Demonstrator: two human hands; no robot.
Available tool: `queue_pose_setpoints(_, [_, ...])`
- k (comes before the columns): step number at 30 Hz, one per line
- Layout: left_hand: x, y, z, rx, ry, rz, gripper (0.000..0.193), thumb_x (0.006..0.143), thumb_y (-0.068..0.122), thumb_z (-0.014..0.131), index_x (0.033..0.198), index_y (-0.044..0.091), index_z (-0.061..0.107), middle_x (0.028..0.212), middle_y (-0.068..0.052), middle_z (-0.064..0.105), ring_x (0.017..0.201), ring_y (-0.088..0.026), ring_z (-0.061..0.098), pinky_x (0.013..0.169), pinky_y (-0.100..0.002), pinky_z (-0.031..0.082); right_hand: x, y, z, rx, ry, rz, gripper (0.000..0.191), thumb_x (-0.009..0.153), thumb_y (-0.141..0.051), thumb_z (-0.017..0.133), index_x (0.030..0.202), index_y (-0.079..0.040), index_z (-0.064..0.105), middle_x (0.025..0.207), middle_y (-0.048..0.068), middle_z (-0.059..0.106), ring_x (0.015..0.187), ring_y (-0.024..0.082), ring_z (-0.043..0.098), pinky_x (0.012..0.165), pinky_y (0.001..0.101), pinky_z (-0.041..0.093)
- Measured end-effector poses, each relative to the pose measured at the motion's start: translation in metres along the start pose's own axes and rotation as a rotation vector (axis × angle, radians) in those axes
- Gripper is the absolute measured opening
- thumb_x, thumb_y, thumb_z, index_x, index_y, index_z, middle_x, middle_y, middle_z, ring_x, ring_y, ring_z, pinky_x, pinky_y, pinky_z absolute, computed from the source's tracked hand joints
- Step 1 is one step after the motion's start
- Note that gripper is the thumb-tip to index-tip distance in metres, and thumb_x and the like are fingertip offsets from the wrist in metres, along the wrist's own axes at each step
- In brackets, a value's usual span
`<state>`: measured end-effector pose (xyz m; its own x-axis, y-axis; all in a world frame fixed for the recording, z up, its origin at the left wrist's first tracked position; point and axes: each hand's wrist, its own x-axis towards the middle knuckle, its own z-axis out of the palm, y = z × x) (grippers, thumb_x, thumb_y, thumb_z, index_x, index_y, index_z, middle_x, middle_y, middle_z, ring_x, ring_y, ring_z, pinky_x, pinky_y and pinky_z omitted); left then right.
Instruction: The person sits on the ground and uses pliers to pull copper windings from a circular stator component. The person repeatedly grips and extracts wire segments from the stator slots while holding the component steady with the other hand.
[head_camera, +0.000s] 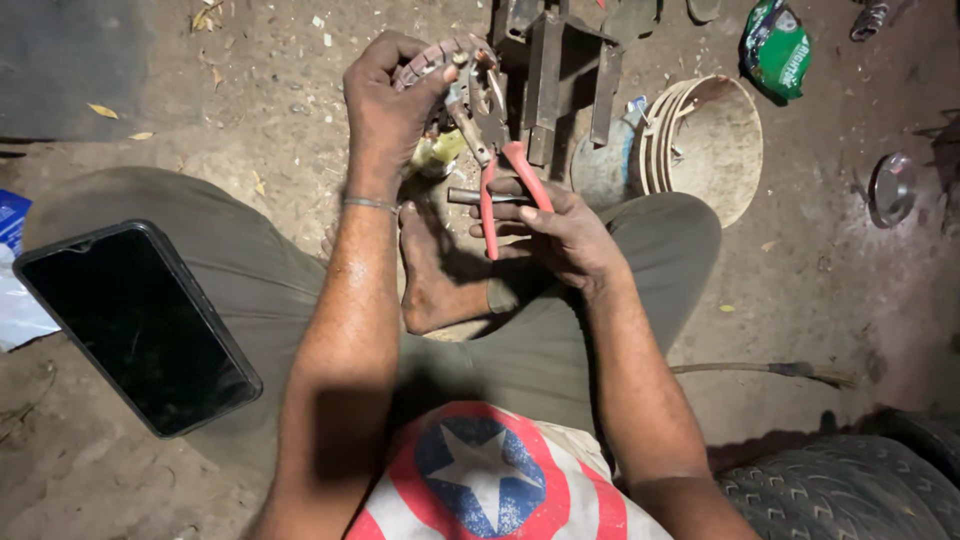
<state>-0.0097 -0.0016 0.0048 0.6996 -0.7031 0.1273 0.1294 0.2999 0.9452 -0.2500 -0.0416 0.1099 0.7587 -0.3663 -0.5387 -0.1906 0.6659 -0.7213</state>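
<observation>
The fingers (415, 62) of the left hand (385, 105) were curled tight around a small ridged metal part (440, 55), held up above the person's bare foot (430, 275). The right hand (560, 230) gripped the red handles of a pair of pliers (495, 170), its fingers closed around them along with a short dark metal rod (470, 196) lying across the palm; the plier tips met the ridged part just beside the left thumb. A thin bangle (370, 204) circled the left wrist. Beyond the hands stood a dark metal bracket (555, 60) on the dirt floor (830, 290), with a pale round bowl (715, 150) near it and a green packet (778, 50) further off. A black phone (135, 325) rested on the left thigh, and a tyre (850, 490) lay at the right elbow.
</observation>
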Motion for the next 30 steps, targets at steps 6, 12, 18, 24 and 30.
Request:
queue_pose_setpoints(6, [0.000,0.009,-0.004,-0.057,-0.094,0.018,0.019,0.087,-0.004,0.085,0.092,0.003,0.068,0.090,0.003,0.066,0.082,-0.005,0.062,0.075,-0.022,0.053,-0.007,-0.009,0.006,0.025,-0.006,0.001,0.074,0.088,-0.023,0.078,0.150,0.003,0.047,0.129,0.024,0.067,0.115,0.036,0.071,0.093,0.0509,0.061])
queue_pose_setpoints(12, [0.002,0.014,-0.003,-0.059,-0.152,0.024,0.019,0.086,-0.005,0.085,0.093,0.004,0.069,0.091,0.003,0.067,0.083,-0.006,0.065,0.075,-0.023,0.056,-0.010,-0.004,-0.001,0.074,0.021,-0.034,0.067,0.094,-0.022,0.075,0.147,0.006,0.045,0.122,0.025,0.068,0.110,0.036,0.072,0.089,0.0520,0.063])
queue_pose_setpoints(18, [0.003,0.013,-0.005,-0.069,-0.180,-0.020,0.019,0.088,-0.002,0.087,0.093,0.004,0.070,0.090,0.003,0.066,0.081,-0.006,0.063,0.073,-0.024,0.054,-0.006,0.007,0.007,0.261,-0.009,-0.068,0.062,0.093,-0.018,0.074,0.150,-0.007,0.051,0.095,0.019,0.067,0.077,0.028,0.067,0.063,0.0388,0.055])
queue_pose_setpoints(24, [0.002,0.016,0.000,0.065,-0.184,0.087,0.034,0.082,0.001,0.092,0.103,0.005,0.066,0.100,0.001,0.067,0.097,-0.010,0.067,0.095,-0.028,0.058,-0.003,0.023,0.011,0.136,0.096,0.018,0.037,0.093,-0.014,0.075,0.121,0.004,0.060,0.085,0.012,0.057,0.068,0.021,0.055,0.062,0.0355,0.045])
queue_pose_setpoints(30, [0.000,0.010,0.001,0.054,-0.269,-0.025,0.034,0.082,0.000,0.089,0.110,0.003,0.070,0.103,-0.002,0.074,0.100,-0.012,0.069,0.091,-0.029,0.058,0.000,0.035,0.006,0.106,0.124,0.050,0.034,0.089,-0.013,0.074,0.116,0.001,0.060,0.084,0.010,0.058,0.067,0.019,0.054,0.062,0.0335,0.045])
